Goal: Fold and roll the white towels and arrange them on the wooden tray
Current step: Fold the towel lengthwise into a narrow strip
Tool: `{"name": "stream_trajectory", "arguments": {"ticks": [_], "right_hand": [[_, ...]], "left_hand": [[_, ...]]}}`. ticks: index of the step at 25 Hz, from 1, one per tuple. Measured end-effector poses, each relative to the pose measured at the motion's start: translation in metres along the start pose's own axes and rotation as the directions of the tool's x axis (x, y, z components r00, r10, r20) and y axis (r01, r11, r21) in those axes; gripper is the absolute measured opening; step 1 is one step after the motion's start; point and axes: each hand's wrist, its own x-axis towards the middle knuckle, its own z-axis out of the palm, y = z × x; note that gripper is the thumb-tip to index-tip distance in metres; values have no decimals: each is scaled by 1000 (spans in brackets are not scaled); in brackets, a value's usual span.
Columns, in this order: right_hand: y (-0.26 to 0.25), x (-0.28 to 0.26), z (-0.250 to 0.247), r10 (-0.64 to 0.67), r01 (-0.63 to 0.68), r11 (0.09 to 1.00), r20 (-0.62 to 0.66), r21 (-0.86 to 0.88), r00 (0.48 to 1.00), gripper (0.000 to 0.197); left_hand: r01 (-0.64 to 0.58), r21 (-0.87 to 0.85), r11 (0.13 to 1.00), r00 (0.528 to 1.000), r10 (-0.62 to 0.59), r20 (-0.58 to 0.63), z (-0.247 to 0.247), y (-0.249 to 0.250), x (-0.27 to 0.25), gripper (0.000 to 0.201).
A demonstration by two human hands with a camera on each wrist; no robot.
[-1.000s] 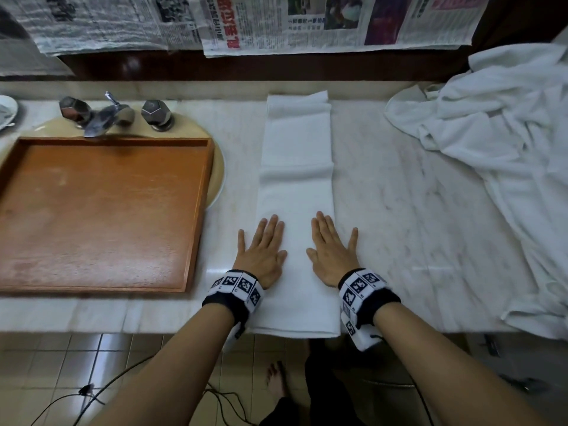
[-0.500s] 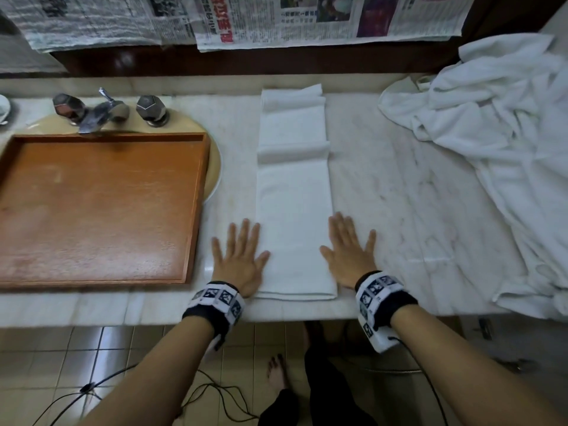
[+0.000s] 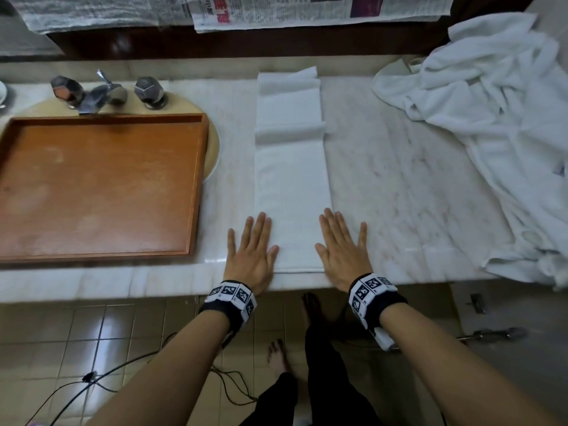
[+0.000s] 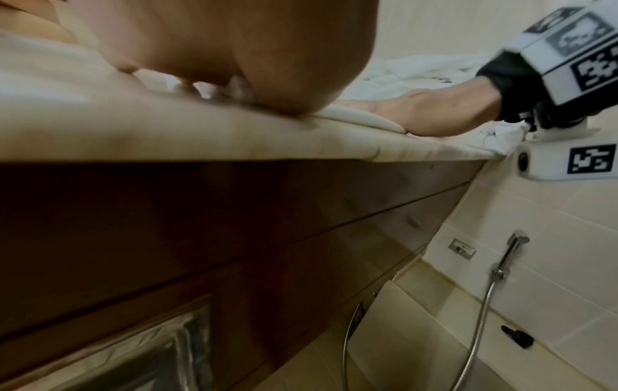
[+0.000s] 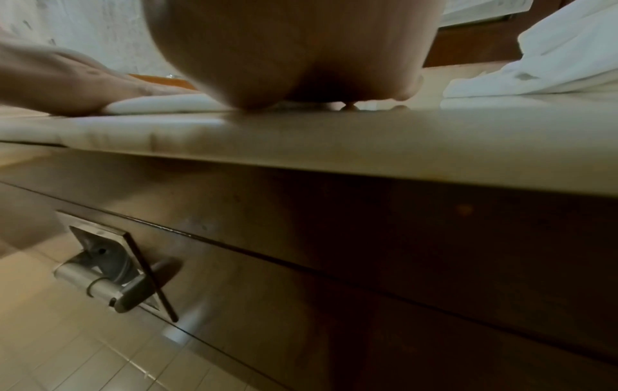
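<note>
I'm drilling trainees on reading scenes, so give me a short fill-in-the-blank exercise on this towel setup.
1. The folded towel lies to the ____ of the wooden tray.
2. The left hand and right hand lie ____ on the counter, fingers straight.
3. The tray holds ____ towels.
4. The unfolded white heap is at the counter's ____ end.

Missing words: right; flat; no; right

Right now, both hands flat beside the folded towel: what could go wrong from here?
1. The folded towel has its near end at the counter edge; a loose first roll could slip off.
2. A cross crease partway up may make the roll lumpy.
3. The left hand and right hand lie mostly on bare marble, so neither has a grip yet.
</note>
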Motion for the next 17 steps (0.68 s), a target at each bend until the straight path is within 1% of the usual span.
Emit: {"name": "stream_trajectory", "arguments": {"ticks": [2,4,6,7,8,9,10,11,12,13,14,15,16,17], "right_hand": [[5,-1,-1,30,-30,1000,10,-5,999,62],[12,-6,-1,85,-85,996,45,-9,995,63],[13,-6,-7,142,-143,990,78,13,987,64],[7,0,-14,156,-160,986,70,44,985,65],[-2,6,-21,147,-151,985,55,87,988,66],[-13,13,-28,97,-101,988,36,120,995,67],[-22,20,-32,17,-21,993,28,117,999,66],[-29,26,-32,-56,51,995,53,90,997,64],[-31,31,-31,-89,82,994,95,68,991,63],[-27,36,-29,-60,53,997,133,56,989,63],[-19,41,-29,35,-45,997,157,61,987,63],[-11,47,-33,157,-173,981,168,85,973,65],[-6,54,-40,250,-271,956,179,109,952,66],[-4,61,-47,274,-296,948,172,119,946,66]], "left_hand": [[9,-4,1000,1000,-9,0,-4,-3,-2,66],[41,9,999,999,-41,34,-7,-5,-7,67],[118,21,993,991,-119,55,-16,-2,-7,67],[155,-5,988,987,-155,48,-24,3,0,67],[174,-69,982,984,-171,49,-31,12,7,67],[154,-137,979,987,-147,57,-37,23,18,66],[93,-185,978,994,-82,67,-41,33,29,65],[27,-198,980,996,-11,83,-41,39,36,63],[-10,-186,982,994,31,108,-39,40,39,62],[-1,-173,985,991,25,134,-36,36,39,61],[65,-171,983,987,-38,157,-33,28,39,62],[180,-180,967,974,-150,168,-33,20,38,62],[295,-200,934,950,-263,171,-38,16,40,64],[363,-235,902,929,-329,171,-46,16,45,65]]}}
